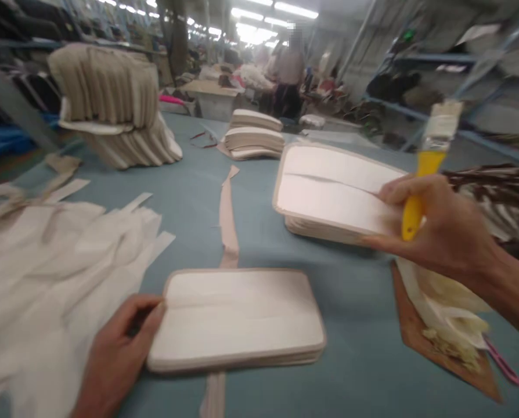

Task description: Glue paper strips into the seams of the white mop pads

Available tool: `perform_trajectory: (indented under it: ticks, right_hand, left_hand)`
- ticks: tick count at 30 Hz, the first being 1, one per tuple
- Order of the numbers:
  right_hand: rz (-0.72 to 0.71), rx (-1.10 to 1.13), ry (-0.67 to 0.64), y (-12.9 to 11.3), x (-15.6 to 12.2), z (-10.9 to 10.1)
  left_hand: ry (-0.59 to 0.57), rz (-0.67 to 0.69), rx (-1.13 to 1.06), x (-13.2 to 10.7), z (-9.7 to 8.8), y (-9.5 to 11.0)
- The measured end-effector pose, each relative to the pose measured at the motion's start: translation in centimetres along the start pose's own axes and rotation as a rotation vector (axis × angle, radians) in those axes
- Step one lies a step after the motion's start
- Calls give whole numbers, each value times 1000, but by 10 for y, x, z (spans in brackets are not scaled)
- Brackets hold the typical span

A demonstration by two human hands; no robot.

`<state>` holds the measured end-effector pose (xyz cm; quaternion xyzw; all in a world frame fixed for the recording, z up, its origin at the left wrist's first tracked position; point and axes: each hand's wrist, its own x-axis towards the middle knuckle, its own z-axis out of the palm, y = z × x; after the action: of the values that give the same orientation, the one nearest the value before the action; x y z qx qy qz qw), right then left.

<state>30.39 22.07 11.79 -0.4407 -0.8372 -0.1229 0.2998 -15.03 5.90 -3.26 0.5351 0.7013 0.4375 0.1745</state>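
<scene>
My left hand [124, 342] pinches the left edge of a stack of white rounded-corner fabric panels [242, 325] with beige borders, lying on the table in front of me. My right hand [446, 220] has a flat paintbrush [433, 139] with a yellow handle tucked in its grip, bristles upward. The same hand's fingers and thumb clasp the right end of a second stack of white panels [333, 186], farther back on the right. A slit or crease runs along that stack's top panel. Whether this second stack touches the table is hard to tell.
White fabric strips [59, 278] are heaped at left. Tall piles of beige panels [111, 104] and a smaller pile [255, 136] stand behind. A pinkish strip [229, 220] runs under the near stack. At right lie a brown board [446, 354] with yellowish residue and a pink-handled tool [503, 363].
</scene>
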Motion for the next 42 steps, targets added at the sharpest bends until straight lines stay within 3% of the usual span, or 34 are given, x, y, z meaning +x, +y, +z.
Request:
perform_trajectory:
  ticks: [2,6,11,21,35,42]
  right_hand:
    - [-40,62,-58,-39,-14,12]
    - [-167,171,-199,-111,-43,40]
    - [-173,259,-307,-155,-64,70]
    - [-192,296,-346,-177,-70,82]
    - [-221,267,-363,-179,-77,96]
    - [-103,332,-286,-171,-66,75]
  left_hand:
    - [-42,-94,-75,-3,-3,1]
    - [-50,-156,-103,-2,2,2]
    - [-60,-162,-170,-6,3,3]
    - [-44,-185,-216,-12,1,0]
    - [-75,-167,-206,-16,3,1]
    - [-63,-159,-130,-18,5,5]
